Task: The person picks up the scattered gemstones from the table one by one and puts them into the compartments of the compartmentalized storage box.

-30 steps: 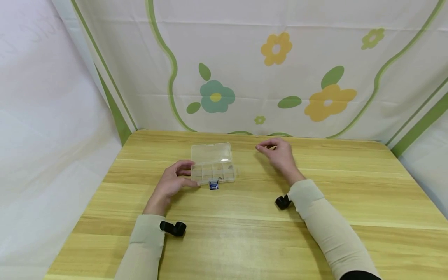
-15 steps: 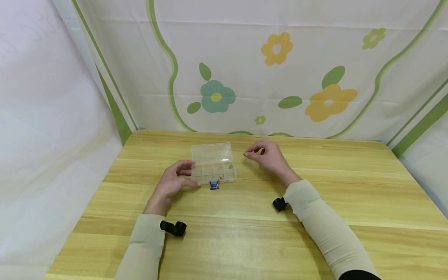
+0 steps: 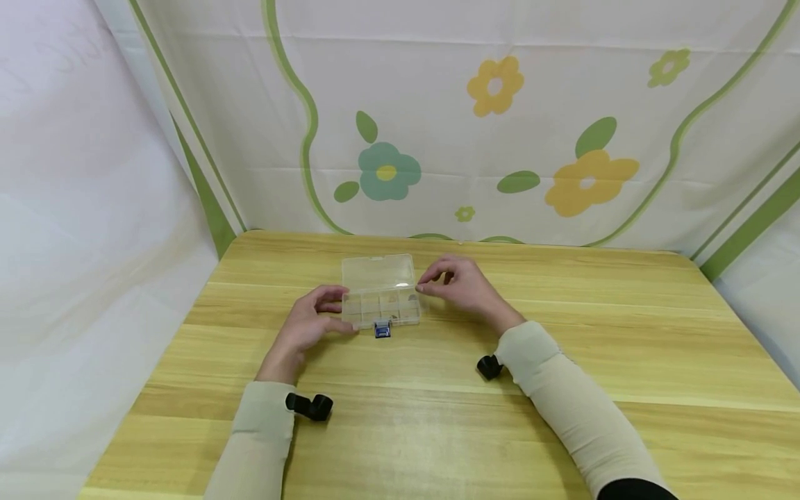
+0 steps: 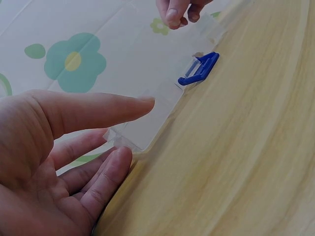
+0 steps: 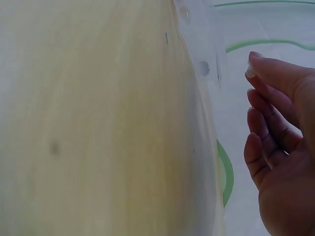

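A clear plastic compartment box lies on the table with its lid tipped back. My left hand holds the box's left end, thumb along the near edge and fingers at the far corner. In the left wrist view the thumb overlaps the front wall. A blue clip sits at the box's front edge. My right hand is at the box's right end, fingertips right by the far right corner. Between its thumb and forefinger it pinches a small whitish piece. Small bits show in some compartments.
A wood-grain table carries the box. Behind it hangs a white cloth printed with flowers and leaves. Another white cloth hangs on the left. Both cuffs bear small black cameras.
My right hand has moved left and slightly nearer, from the table's far part to the box's right end, still pinching. The left hand and the box have stayed in place.
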Motion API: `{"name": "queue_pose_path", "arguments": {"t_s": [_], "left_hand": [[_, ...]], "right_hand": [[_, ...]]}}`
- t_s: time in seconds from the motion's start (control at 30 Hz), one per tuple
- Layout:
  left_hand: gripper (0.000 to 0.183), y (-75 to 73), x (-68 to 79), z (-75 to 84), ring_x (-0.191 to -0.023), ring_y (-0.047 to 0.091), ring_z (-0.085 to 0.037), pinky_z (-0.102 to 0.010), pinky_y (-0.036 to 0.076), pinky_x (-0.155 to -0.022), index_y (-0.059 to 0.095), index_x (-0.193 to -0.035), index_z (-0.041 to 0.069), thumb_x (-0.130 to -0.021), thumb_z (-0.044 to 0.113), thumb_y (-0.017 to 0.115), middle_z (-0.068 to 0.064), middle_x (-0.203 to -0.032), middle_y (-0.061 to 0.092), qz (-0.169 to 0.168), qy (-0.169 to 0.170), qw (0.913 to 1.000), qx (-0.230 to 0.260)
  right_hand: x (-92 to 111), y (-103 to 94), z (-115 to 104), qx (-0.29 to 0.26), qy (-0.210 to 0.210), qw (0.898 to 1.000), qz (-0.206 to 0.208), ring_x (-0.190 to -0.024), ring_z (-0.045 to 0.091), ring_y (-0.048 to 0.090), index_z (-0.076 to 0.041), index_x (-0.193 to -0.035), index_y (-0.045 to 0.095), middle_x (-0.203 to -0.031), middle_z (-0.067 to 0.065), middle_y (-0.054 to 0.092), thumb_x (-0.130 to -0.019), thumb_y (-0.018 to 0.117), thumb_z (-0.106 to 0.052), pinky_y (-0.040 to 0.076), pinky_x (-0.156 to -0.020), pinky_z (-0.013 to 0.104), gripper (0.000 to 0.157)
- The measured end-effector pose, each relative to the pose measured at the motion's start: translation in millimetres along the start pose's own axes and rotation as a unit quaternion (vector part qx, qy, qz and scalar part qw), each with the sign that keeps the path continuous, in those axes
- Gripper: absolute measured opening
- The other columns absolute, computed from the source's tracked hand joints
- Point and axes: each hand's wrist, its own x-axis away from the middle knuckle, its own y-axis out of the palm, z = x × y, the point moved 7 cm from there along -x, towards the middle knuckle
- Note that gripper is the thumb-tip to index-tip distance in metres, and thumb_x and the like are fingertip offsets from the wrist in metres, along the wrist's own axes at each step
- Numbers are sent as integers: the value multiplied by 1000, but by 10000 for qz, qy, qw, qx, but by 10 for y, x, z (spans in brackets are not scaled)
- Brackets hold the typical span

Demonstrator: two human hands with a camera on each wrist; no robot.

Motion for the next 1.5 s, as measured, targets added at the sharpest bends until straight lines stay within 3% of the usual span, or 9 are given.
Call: {"name": "queue_pose_path", "arguments": {"t_s": [0.37,0.67,0.97,1.5], "left_hand": [[75,-3,6,1,-135,55,-33,-51,41,-117,62,-147,11,-78,1,90,-14,-154,58,-20,7,10000,-35],[74,-7,6,-9,-134,55,-33,-50,41,-116,63,-146,13,-78,2,91,-14,-153,59,-1,-16,10000,31],[75,-5,23,4,-136,55,-33,-52,41,-117,63,-147,13,-79,4,91,-13,-154,59,-35,12,10000,27],[74,-6,30,9,-136,55,-33,-53,40,-118,63,-147,14,-79,5,92,-13,-154,59,-9,6,10000,33]], "right_hand": [[-104,241,-220,-163,-338,9993,-61,-93,17,62,-21,-99,85,-107,-3,75,-94,86,-23,50,-80,31,5],[-193,435,-381,80,-559,9983,-123,-92,14,62,-19,-98,86,-100,-5,73,-93,86,-24,49,-78,30,7],[-249,592,-474,62,-613,9976,-315,-96,18,62,-19,-97,86,-101,-4,72,-94,86,-22,48,-79,30,5],[-271,659,-504,180,-517,9981,-280,-99,18,63,-17,-98,86,-100,-3,72,-94,86,-21,51,-86,34,6]]}}
